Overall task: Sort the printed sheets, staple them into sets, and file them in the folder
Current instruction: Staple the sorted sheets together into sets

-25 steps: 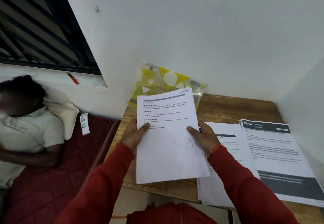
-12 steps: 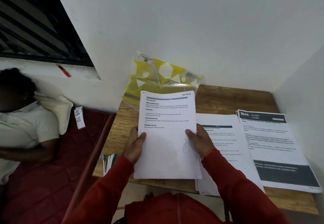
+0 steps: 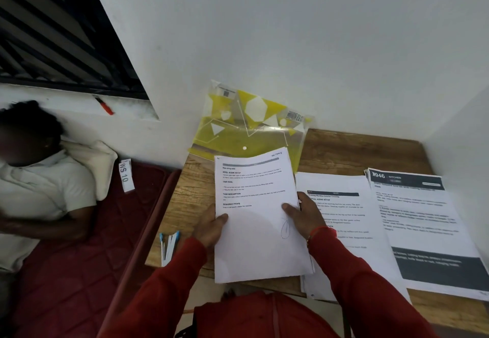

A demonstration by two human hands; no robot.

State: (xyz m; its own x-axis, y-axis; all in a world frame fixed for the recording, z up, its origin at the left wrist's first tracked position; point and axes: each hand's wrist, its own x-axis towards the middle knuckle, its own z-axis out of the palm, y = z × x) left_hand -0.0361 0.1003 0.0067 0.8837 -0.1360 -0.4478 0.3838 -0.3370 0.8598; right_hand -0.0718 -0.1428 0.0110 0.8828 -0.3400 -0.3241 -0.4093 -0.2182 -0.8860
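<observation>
I hold a stack of white printed sheets over the wooden table's left part. My left hand grips its left edge, thumb on top. My right hand grips its right edge the same way. A yellow and clear plastic folder leans against the wall behind the stack. A second pile of sheets lies to the right, partly under my right arm. A third pile with a dark header and footer lies at the far right.
A small blue and white object lies at the table's left front corner. A person in a white shirt lies on a maroon mattress to the left. White walls close the table at the back and right.
The held stack has come down and lies flatter, closer to the table. More of the folder and the middle pile shows.
</observation>
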